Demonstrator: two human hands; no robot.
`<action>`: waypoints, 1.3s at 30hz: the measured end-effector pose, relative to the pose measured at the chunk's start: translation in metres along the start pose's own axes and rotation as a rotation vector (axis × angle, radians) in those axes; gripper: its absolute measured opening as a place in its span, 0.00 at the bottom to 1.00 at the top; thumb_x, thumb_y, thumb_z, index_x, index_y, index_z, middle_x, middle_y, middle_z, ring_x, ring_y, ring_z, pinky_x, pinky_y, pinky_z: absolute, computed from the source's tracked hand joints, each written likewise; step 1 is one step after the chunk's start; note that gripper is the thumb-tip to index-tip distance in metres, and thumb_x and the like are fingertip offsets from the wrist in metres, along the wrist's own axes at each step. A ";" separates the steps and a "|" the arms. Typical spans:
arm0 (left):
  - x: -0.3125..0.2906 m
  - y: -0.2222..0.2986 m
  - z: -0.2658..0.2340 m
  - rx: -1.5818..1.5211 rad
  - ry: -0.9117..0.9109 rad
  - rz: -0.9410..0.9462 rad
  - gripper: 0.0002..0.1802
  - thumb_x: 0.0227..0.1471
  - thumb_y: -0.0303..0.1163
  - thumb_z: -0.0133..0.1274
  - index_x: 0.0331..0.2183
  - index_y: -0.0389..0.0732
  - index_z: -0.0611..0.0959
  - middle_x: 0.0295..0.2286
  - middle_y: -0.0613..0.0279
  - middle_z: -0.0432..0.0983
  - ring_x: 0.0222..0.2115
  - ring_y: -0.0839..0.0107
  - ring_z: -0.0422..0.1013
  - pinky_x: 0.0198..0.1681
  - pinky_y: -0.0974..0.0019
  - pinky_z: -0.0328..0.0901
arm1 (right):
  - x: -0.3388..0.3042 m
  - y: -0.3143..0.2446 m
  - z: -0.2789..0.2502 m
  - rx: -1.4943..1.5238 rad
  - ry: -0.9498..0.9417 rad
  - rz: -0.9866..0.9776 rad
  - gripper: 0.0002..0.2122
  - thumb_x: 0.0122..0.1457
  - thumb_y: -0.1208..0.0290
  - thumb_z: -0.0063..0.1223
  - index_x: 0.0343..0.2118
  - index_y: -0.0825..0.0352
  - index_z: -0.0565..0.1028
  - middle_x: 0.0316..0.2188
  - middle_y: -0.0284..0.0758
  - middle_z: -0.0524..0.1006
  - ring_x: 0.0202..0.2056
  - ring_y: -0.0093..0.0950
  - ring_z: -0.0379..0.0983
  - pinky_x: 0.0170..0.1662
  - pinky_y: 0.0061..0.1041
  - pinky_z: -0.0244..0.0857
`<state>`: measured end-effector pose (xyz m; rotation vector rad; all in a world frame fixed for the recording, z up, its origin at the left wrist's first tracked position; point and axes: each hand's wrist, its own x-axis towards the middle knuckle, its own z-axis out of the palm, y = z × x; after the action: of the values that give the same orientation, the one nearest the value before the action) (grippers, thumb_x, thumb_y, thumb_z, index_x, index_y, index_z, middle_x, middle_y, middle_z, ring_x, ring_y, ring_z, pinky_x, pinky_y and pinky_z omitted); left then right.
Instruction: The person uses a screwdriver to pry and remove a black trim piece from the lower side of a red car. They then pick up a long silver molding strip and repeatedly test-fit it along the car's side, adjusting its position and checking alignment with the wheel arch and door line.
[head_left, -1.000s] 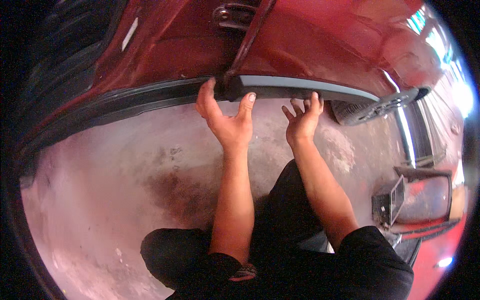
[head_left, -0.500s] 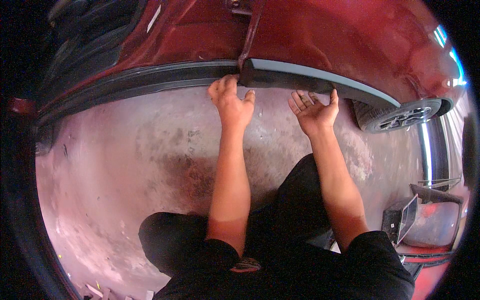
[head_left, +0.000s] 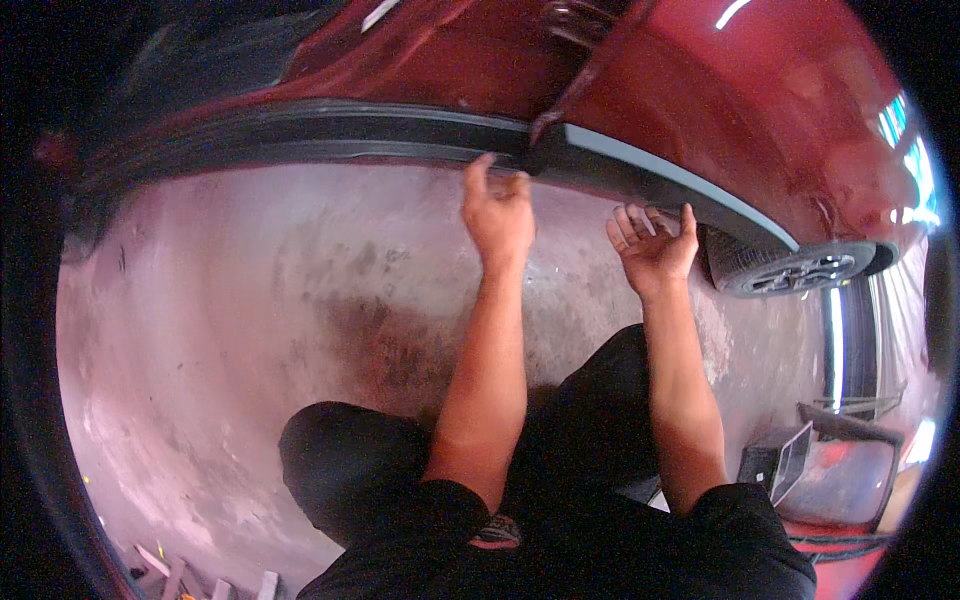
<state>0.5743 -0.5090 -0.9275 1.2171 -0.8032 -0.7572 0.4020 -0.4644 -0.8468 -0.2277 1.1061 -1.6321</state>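
A dark side-skirt trim (head_left: 640,177) with a grey upper strip runs low along a red car's door (head_left: 730,110). My right hand (head_left: 655,250) is palm up just below this trim, fingers spread, the tips close to its lower edge; whether they touch it I cannot tell. To the left, my left hand (head_left: 500,220) is raised at the trim's front end, near the black sill (head_left: 400,140). Its fingers are bent but apart, slightly blurred, with nothing visible between them.
The car's rear wheel (head_left: 800,268) is beyond my right hand. A box-like black item (head_left: 780,460) and a framed panel (head_left: 850,465) lie at the lower right. Several pale strips (head_left: 175,580) are at the lower left. Stained concrete floor (head_left: 250,290) spreads below the car.
The view has shifted. My left hand has come off the sill's lower edge toward the trim's front end, its fingers now raised. My right hand stays beneath the trim, palm up.
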 end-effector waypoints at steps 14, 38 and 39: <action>0.018 -0.025 -0.001 -0.234 -0.481 -0.216 0.30 0.46 0.20 0.59 0.52 0.36 0.69 0.27 0.57 0.78 0.22 0.70 0.75 0.25 0.66 0.69 | 0.008 0.027 0.013 -0.017 -0.068 0.012 0.34 0.61 0.40 0.38 0.55 0.70 0.55 0.58 0.55 0.61 0.57 0.54 0.61 0.60 0.55 0.55; 0.024 -0.025 -0.009 -0.333 -0.427 -0.201 0.32 0.41 0.27 0.67 0.50 0.39 0.73 0.26 0.55 0.79 0.29 0.63 0.77 0.36 0.60 0.70 | -0.015 0.078 0.034 -0.901 0.219 -0.833 0.28 0.59 0.58 0.56 0.56 0.68 0.61 0.51 0.43 0.66 0.50 0.38 0.66 0.56 0.38 0.59; 0.020 -0.021 -0.010 -0.361 -0.378 -0.202 0.33 0.41 0.27 0.67 0.50 0.39 0.72 0.26 0.56 0.78 0.29 0.63 0.77 0.36 0.60 0.70 | -0.015 0.080 0.032 -1.058 0.158 -1.075 0.28 0.58 0.63 0.60 0.57 0.68 0.61 0.52 0.42 0.64 0.51 0.37 0.63 0.56 0.35 0.58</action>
<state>0.5916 -0.5245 -0.9472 0.8460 -0.8101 -1.2653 0.4812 -0.4659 -0.8836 -1.6217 2.1028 -1.7455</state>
